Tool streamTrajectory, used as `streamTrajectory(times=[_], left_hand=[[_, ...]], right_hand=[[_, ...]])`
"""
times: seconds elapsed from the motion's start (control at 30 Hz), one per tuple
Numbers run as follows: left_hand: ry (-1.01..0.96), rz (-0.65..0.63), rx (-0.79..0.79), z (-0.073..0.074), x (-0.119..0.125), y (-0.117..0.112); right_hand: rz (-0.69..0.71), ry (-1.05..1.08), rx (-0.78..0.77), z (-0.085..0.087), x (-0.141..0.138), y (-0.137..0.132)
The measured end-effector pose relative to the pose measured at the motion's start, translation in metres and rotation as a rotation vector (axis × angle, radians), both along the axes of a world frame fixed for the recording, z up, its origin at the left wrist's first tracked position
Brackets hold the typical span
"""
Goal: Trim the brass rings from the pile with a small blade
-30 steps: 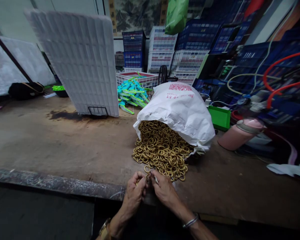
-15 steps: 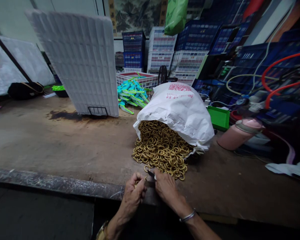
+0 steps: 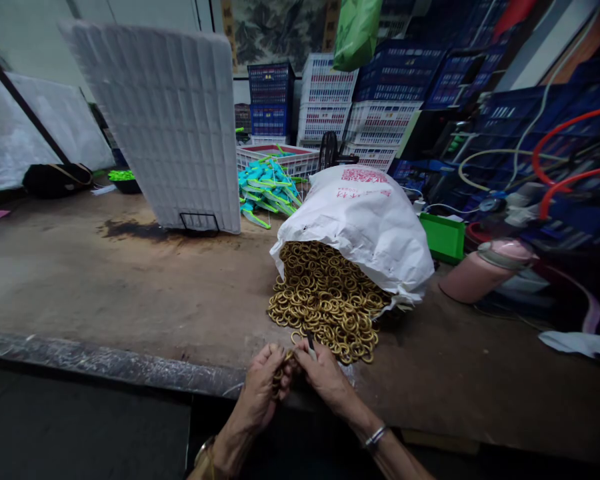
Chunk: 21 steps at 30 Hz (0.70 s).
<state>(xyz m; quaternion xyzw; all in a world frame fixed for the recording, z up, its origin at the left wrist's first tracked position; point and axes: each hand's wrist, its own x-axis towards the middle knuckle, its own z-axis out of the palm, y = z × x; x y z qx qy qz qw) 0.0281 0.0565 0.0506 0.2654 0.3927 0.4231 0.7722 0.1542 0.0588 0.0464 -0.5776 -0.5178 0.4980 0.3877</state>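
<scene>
My left hand (image 3: 261, 387) is closed around a few brass-coloured rings (image 3: 279, 377) at the table's front edge. My right hand (image 3: 329, 381) is closed on a small slim tool with a dark tip and a pale part (image 3: 311, 345); I cannot tell its exact kind. The right thumb and fingertips meet the left fingers at one ring (image 3: 289, 355). Just beyond both hands, a heap of rings (image 3: 325, 310) spills out of a white woven sack (image 3: 365, 220) lying on its side.
The wooden table (image 3: 190, 287) carries a tall white quilted panel (image 3: 165, 127) and a pile of turquoise-green pieces (image 3: 267, 187). At right are a green tray (image 3: 443, 238), a pink bottle (image 3: 485, 270) and red hoses (image 3: 543, 157). Stacked crates (image 3: 327, 87) stand behind.
My right hand has moved in to meet the left at the ring. The tool's dark tip, earlier pointing left toward the rings, now points up. The view has shifted slightly.
</scene>
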Motion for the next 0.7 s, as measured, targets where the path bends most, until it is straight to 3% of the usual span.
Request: streamTrajectory(times=[0.3,0.57,0.7], left_hand=[[0.073,-0.032,0.009,0.003,0.000,0.000],[0.371,-0.032,0.306,0.008,0.005,-0.003],[0.302,-0.118,0.129,0.007,0.005,-0.004]], right_hand=[[0.014,-0.246,0.248,0.012,0.004,0.000],[0.007,-0.064,0.031,0.012,0.006,0.004],[-0.013,-0.112,0.054,0.008,0.007,0.004]])
